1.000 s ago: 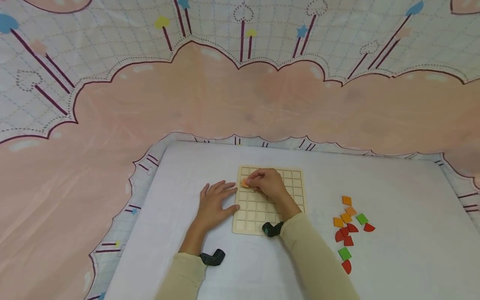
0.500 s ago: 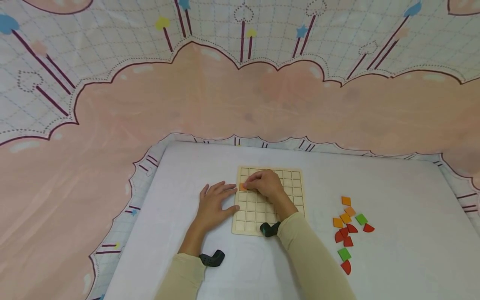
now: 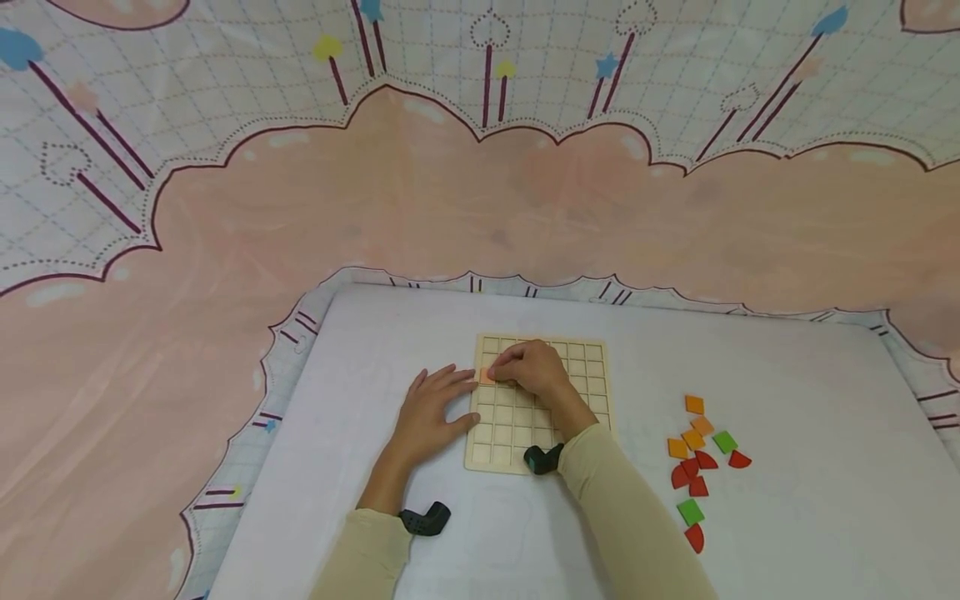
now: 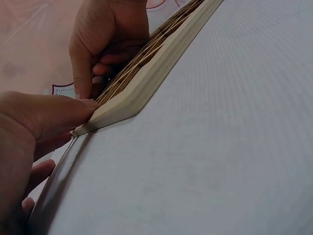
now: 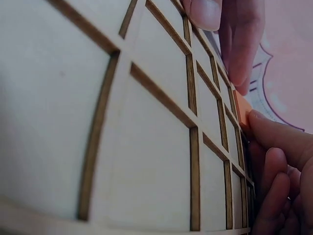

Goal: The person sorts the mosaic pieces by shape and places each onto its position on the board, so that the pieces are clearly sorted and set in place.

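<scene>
Orange tile (image 3: 487,376) sat low in the grid board's (image 3: 592,392) left column, second row or so, after hovering a bit higher a second earlier, so it looked basically seated in its cell. Right hand (image 3: 534,372) still pinched it with curled fingertips. Left hand (image 3: 430,408) lay flat, fingers spread, bracing the board's left edge. Spare tiles (image 3: 700,461) waited well off right on the table (image 3: 787,400).

Head view evenly, softly lit, edges bowed by wide lens; wrist views dimmer, close surfaces blurred.
</scene>
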A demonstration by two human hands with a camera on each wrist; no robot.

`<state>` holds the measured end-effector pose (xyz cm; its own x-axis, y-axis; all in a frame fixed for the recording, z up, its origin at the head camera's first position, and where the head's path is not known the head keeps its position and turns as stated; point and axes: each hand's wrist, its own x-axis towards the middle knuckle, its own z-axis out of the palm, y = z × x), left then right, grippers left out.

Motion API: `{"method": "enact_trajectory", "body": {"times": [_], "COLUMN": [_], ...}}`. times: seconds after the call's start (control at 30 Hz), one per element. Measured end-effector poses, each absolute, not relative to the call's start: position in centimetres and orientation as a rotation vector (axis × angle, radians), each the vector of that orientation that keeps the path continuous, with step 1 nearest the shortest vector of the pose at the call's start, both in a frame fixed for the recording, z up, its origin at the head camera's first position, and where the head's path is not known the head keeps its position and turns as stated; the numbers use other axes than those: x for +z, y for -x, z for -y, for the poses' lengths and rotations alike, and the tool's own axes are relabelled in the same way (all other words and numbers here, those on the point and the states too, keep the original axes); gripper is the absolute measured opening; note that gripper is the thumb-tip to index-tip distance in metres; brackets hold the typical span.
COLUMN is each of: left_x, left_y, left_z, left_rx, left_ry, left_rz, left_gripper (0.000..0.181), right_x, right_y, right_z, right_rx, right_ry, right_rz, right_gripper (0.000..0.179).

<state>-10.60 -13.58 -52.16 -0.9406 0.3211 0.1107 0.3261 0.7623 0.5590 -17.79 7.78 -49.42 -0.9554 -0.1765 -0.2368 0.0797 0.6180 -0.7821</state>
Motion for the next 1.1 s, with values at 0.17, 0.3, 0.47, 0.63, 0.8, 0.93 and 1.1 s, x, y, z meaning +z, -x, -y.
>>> {"method": "enact_trajectory", "body": {"times": [0.17, 0.3, 0.47, 0.63, 0.8, 0.93, 1.1], "left_x": [-52.13, -52.28, -52.35, -52.22, -52.13, -52.07, -52.08], "left_y": [10.63, 10.64, 10.57, 10.59, 10.58, 10.53, 10.57], "left_z": [13.50, 13.47, 13.49, 13.50, 13.44, 13.38, 13.38], "left_rx": [-0.977, -0.981, -0.966, -0.970, -0.976, -0.988, -0.993], "left_ry": [0.553, 0.560, 0.564, 0.555, 0.554, 0.557, 0.542], "left_rz": [2.928, 2.925, 2.923, 2.918, 2.919, 2.920, 2.926], "left_gripper": [0.045, 0.044, 0.043, 0.042, 0.042, 0.042, 0.042], "right_x": [-49.40, -49.26, -49.09, -49.13, -49.42, -49.55, -49.38], "right_y": [17.89, 17.90, 17.77, 17.82, 17.87, 17.85, 17.78], "right_z": [-7.90, -8.03, -8.08, -8.02, -7.95, -7.91, -7.91], "right_rx": [-1.274, -1.285, -1.285, -1.282, -1.293, -1.299, -1.293], "right_ry": [0.113, 0.108, 0.102, 0.117, 0.082, 0.072, 0.084], "right_rz": [-2.549, -2.521, -2.502, -2.528, -2.522, -2.522, -2.521], "right_gripper": [0.014, 0.013, 0.012, 0.012, 0.013, 0.014, 0.013]}}
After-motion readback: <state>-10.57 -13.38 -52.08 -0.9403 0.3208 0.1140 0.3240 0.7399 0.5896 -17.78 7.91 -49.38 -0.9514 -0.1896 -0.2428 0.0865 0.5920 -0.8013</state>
